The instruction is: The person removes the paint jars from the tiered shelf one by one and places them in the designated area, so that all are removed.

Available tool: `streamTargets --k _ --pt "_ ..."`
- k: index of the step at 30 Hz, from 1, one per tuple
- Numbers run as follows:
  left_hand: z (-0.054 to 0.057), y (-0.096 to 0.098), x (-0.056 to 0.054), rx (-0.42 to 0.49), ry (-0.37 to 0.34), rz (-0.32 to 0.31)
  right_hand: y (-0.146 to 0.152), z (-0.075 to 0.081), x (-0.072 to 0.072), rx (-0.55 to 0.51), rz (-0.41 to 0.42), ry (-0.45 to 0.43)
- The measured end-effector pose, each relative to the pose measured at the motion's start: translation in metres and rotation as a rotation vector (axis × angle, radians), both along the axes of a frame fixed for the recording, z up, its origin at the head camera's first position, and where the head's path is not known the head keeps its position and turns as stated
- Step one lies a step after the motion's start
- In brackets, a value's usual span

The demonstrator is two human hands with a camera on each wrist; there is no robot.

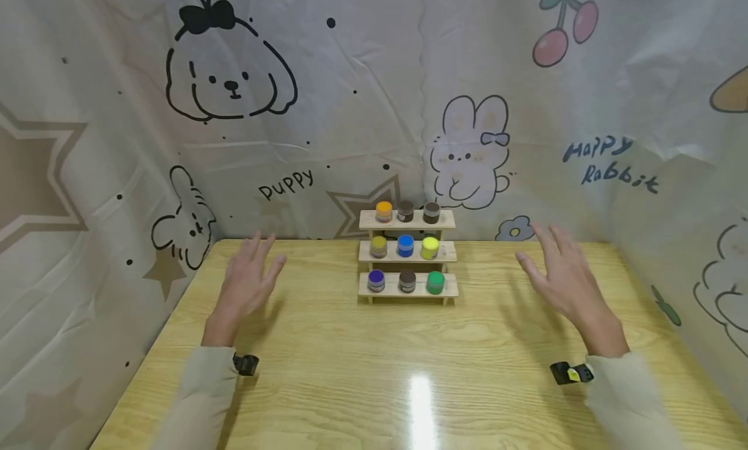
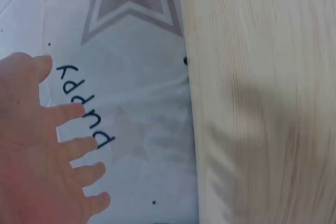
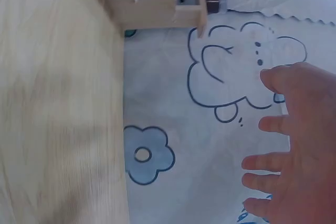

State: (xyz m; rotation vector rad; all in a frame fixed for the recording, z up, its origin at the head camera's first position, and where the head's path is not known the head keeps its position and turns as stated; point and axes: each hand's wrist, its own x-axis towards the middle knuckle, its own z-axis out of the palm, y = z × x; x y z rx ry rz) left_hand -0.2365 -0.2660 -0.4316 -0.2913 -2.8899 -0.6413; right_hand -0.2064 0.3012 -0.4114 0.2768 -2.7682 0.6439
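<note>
A three-tier wooden rack [image 1: 369, 287] stands at the back middle of the table, with three small paint jars on each tier. The top tier carries an orange jar [image 1: 384, 211] and two dark ones. On the middle tier are an olive-yellow jar, a blue jar [image 1: 405, 245] and a bright yellow jar [image 1: 430, 247]. Below sit a purple jar [image 1: 376, 280], a dark brown jar [image 1: 407, 281] and a green jar [image 1: 435, 282]. My left hand [image 1: 245, 281] hovers left of the rack, fingers extended, holding nothing. To the right, my right hand [image 1: 563, 275] is likewise raised with fingers spread, holding nothing.
The wood-grain table [image 1: 327, 372] reaches back to a printed cloth curtain [image 1: 362, 60] that encloses the back and both sides. Both wrists wear small black cameras over light sleeves. A bright light reflection lies on the table's front middle.
</note>
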Motion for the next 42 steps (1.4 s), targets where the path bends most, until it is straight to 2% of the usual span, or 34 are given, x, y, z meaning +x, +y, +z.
streamTargets --k 7,11,17,22,27,32,37,42 --pt "-0.009 0.024 0.002 0.091 0.013 -0.033 -0.017 -0.002 0.007 -0.141 -0.01 -0.001" --pt "-0.015 0.038 0.003 0.157 -0.016 -0.047 -0.024 -0.008 0.01 -0.218 0.011 0.054" --pt "-0.021 0.053 0.006 0.239 -0.023 -0.089 -0.031 -0.016 0.009 -0.314 0.052 0.14" --pt "-0.025 0.066 0.011 0.32 -0.042 -0.14 -0.039 -0.019 0.006 -0.423 0.061 0.156" --pt "-0.033 0.085 0.017 0.395 -0.076 -0.146 -0.046 -0.019 0.003 -0.53 0.072 0.141" --pt "-0.04 0.098 0.019 0.501 -0.132 -0.16 -0.058 -0.022 -0.006 -0.645 0.107 0.117" --pt "-0.048 0.109 0.017 0.652 -0.187 -0.177 -0.069 -0.024 -0.018 -0.747 0.128 0.096" --pt "-0.054 0.121 0.013 0.765 -0.207 -0.209 -0.079 -0.025 -0.031 -0.819 0.132 0.083"
